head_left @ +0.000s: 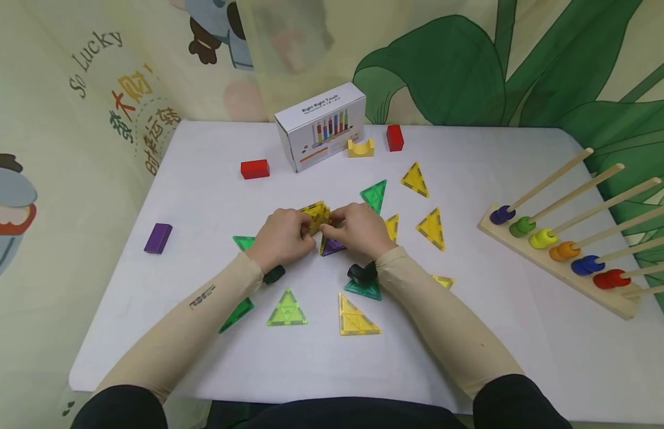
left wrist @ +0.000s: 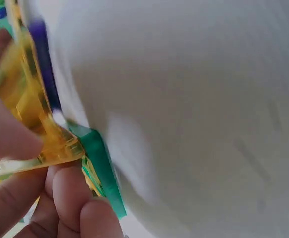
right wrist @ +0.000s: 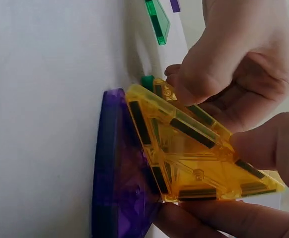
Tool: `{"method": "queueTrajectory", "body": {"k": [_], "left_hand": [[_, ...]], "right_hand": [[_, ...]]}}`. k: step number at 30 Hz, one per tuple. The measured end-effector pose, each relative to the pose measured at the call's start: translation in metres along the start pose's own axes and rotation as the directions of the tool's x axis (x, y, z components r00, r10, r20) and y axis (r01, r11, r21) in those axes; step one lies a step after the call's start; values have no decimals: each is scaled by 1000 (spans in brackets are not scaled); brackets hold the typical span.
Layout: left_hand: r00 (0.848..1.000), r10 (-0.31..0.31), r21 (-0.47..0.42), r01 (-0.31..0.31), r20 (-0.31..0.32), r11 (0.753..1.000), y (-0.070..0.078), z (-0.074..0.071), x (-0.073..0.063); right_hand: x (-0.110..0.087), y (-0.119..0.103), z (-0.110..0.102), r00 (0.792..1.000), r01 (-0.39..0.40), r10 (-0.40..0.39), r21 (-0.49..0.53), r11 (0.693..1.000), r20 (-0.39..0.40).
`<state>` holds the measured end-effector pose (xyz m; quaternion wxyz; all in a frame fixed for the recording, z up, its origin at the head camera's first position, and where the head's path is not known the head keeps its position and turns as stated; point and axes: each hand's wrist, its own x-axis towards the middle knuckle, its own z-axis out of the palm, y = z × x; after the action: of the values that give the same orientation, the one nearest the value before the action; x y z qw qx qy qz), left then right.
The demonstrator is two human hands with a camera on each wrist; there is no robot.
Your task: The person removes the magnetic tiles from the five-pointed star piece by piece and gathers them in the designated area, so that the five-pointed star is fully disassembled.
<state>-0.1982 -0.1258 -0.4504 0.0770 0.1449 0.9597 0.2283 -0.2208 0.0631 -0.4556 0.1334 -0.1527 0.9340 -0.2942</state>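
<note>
Yellow translucent triangular magnetic tiles [right wrist: 194, 168] stand tilted and joined at the middle of the table, between my two hands. My left hand [head_left: 286, 235] pinches one yellow tile [left wrist: 33, 104] between thumb and fingers. From the other side, my right hand [head_left: 361, 229] grips a yellow tile, its thumb [right wrist: 266, 141] on one face and fingers below. Against the yellow tiles' lower edge sits a purple tile [right wrist: 117, 173]. Low beside them in the left wrist view is a green tile [left wrist: 102, 168]. The hands partly hide how the pieces join.
Loose yellow [head_left: 431, 229] and green triangle tiles [head_left: 287, 310] lie around the hands. Red blocks [head_left: 255, 169], a yellow arch block [head_left: 361, 148] and a printed box [head_left: 323, 125] stand at the back. A purple block [head_left: 158, 238] lies left, a peg rack [head_left: 562, 262] right.
</note>
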Motion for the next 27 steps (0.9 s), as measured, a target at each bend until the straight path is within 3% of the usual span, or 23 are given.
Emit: {"method": "queueTrajectory", "body": {"k": [6, 13, 21, 27], "left_hand": [[1000, -4, 13, 5, -18, 1000, -3, -2, 3], [1000, -1, 48, 2, -26, 999, 0, -7, 7], [999, 22, 61, -19, -42, 998, 1, -7, 15], [999, -11, 56, 14, -46, 998, -1, -7, 24]], "right_hand": [[-6, 0, -3, 999, -43, 43, 11, 999, 33], [-13, 1, -3, 1000, -21, 21, 14, 1000, 8], [-18, 1, -3, 999, -46, 47, 3, 999, -12], [-22, -1, 2, 1000, 2, -2, 6, 1000, -21]]}}
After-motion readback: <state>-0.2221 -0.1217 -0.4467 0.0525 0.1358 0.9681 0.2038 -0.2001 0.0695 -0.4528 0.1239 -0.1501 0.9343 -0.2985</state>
